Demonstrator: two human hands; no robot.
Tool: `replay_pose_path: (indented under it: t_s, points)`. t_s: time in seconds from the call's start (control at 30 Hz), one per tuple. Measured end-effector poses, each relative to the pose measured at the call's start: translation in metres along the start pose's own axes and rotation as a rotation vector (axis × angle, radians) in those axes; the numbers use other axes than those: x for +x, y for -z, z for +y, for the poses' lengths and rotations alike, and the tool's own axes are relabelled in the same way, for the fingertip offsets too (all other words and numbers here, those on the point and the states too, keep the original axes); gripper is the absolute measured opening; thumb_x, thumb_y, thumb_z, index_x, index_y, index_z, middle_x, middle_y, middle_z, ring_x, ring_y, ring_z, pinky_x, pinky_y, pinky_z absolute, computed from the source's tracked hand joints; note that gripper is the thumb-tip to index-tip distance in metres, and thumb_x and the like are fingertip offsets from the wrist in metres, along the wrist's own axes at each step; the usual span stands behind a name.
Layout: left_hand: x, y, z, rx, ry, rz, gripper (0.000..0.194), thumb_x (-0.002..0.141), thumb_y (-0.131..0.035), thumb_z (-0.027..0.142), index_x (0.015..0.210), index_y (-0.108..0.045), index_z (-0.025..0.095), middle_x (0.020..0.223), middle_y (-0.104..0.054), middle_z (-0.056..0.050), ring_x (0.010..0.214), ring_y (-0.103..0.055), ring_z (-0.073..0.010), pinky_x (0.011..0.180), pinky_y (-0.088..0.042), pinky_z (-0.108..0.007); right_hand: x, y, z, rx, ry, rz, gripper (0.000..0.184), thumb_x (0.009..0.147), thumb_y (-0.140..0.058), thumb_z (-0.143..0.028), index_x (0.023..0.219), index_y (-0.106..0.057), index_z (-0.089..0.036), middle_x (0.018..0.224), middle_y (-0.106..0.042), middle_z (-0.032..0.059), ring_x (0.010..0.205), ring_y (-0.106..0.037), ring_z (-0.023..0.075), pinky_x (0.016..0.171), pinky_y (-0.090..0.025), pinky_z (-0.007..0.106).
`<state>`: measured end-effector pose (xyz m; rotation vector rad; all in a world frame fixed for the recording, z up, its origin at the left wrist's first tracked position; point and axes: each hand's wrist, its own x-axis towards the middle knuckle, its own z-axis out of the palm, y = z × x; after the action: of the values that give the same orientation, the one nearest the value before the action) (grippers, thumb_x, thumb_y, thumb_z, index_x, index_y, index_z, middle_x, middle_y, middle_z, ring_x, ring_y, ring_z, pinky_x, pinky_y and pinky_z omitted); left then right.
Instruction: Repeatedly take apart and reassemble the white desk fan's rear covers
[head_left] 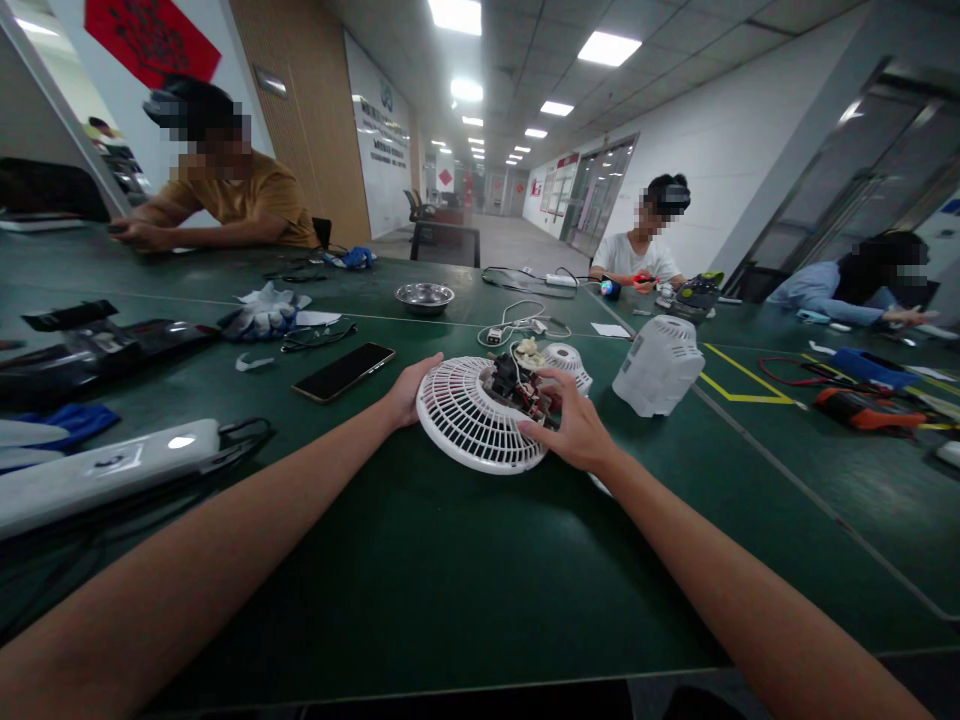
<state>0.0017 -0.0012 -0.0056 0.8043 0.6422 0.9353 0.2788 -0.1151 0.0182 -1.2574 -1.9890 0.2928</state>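
Note:
A white fan grille (pixel 463 418) lies tilted in front of me, with a dark motor assembly (pixel 510 382) and wires exposed at its back. My left hand (pixel 412 392) grips the grille's left rim, its fingers mostly hidden behind it. My right hand (pixel 579 418) is curled around the right side of the motor, thumb and forefinger against it. Behind the motor shows another white slotted part (pixel 566 362), partly covered. To the right stands a white plastic housing (pixel 658 368), apart from both hands.
A phone (pixel 345 372) lies left of the grille. Farther back are a metal bowl (pixel 425 297), a coiled white cable (pixel 517 325) and gloves (pixel 262 312). A white power strip (pixel 112 470) is at left, an orange-black meter (pixel 866 410) at right. Three people sit around the table.

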Motion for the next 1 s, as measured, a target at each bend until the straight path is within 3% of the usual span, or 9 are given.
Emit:
replay_pose_path:
  t_s: [0.1,0.17,0.3,0.4,0.5,0.6,0.73,0.87,1.0]
  points:
    - [0.001,0.000,0.002,0.012,0.058,0.015,0.027,0.098,-0.056,0.030,0.099,-0.074,0.010,0.094,-0.079,-0.014,0.086,-0.076,-0.0253,0.094,-0.060,-0.039,0.003,0.006,0.010,0.076,0.000,0.026,0.066,0.085,-0.073,-0.054,0.140,-0.046,-0.028,0.110,-0.071,0.0075,0.096,-0.066,0.0285,0.099,-0.050,0.051]
    - [0.002,-0.001,0.002,0.040,0.107,0.024,0.026,0.098,-0.055,0.028,0.098,-0.074,0.010,0.095,-0.079,-0.015,0.085,-0.076,-0.0250,0.091,-0.061,-0.038,0.006,0.010,0.022,0.041,-0.022,0.142,0.057,0.090,-0.066,-0.051,0.139,-0.048,-0.027,0.112,-0.069,0.0081,0.098,-0.065,0.0281,0.099,-0.050,0.050]
    - [0.006,0.000,0.000,0.091,0.117,0.060,0.022,0.097,-0.056,0.021,0.098,-0.075,0.010,0.098,-0.079,-0.016,0.084,-0.077,-0.0234,0.087,-0.062,-0.036,0.013,0.016,0.053,-0.226,-0.082,0.359,0.072,0.077,-0.075,-0.045,0.140,-0.049,-0.023,0.136,-0.057,0.0155,0.123,-0.055,0.0361,0.108,-0.043,0.058]
    - [0.009,0.001,-0.003,0.102,0.068,0.083,0.018,0.096,-0.059,0.016,0.098,-0.075,0.008,0.097,-0.079,-0.016,0.081,-0.077,-0.0221,0.085,-0.063,-0.035,0.015,0.018,0.072,-0.293,-0.181,0.305,0.083,0.068,-0.080,-0.040,0.143,-0.047,-0.021,0.136,-0.058,0.0167,0.126,-0.053,0.0386,0.110,-0.039,0.062]
    - [0.010,0.001,-0.004,0.108,0.052,0.089,0.017,0.096,-0.059,0.015,0.098,-0.075,0.007,0.095,-0.079,-0.016,0.080,-0.077,-0.0215,0.082,-0.064,-0.034,0.016,0.017,0.080,-0.199,-0.335,0.240,0.084,0.064,-0.081,-0.040,0.140,-0.049,-0.021,0.119,-0.066,0.0125,0.110,-0.062,0.0344,0.103,-0.045,0.059]
    - [0.010,0.001,-0.003,0.111,0.050,0.100,0.017,0.096,-0.060,0.015,0.095,-0.075,0.007,0.092,-0.079,-0.015,0.078,-0.077,-0.0207,0.081,-0.064,-0.033,0.020,0.017,0.076,0.115,-0.523,0.343,0.081,0.061,-0.083,-0.045,0.132,-0.051,-0.023,0.101,-0.069,0.0057,0.094,-0.066,0.0293,0.095,-0.051,0.053]
    - [0.010,0.002,-0.003,0.130,0.057,0.121,0.014,0.095,-0.064,0.016,0.093,-0.075,0.008,0.091,-0.079,-0.015,0.076,-0.077,-0.0206,0.079,-0.064,-0.033,0.024,0.014,0.056,0.580,-0.646,0.329,0.054,0.083,-0.046,-0.069,0.116,-0.055,-0.026,0.089,-0.071,0.0057,0.082,-0.071,0.0275,0.077,-0.059,0.045]
    - [0.011,0.002,-0.004,0.155,0.020,0.108,0.014,0.094,-0.063,0.015,0.094,-0.075,0.007,0.095,-0.079,-0.016,0.080,-0.077,-0.0212,0.080,-0.063,-0.033,0.020,0.005,0.025,0.911,-0.554,0.204,0.053,0.085,-0.049,-0.068,0.119,-0.055,-0.028,0.101,-0.072,0.0066,0.089,-0.071,0.0262,0.079,-0.060,0.043]
    - [0.015,0.004,-0.007,0.228,-0.016,0.119,0.013,0.090,-0.070,0.020,0.096,-0.076,0.010,0.097,-0.079,-0.015,0.085,-0.076,-0.0228,0.084,-0.061,-0.036,0.013,0.000,0.000,0.683,-0.298,0.182,0.078,0.077,-0.076,-0.052,0.143,-0.037,-0.035,0.115,-0.070,0.0043,0.101,-0.067,0.0277,0.094,-0.056,0.050]
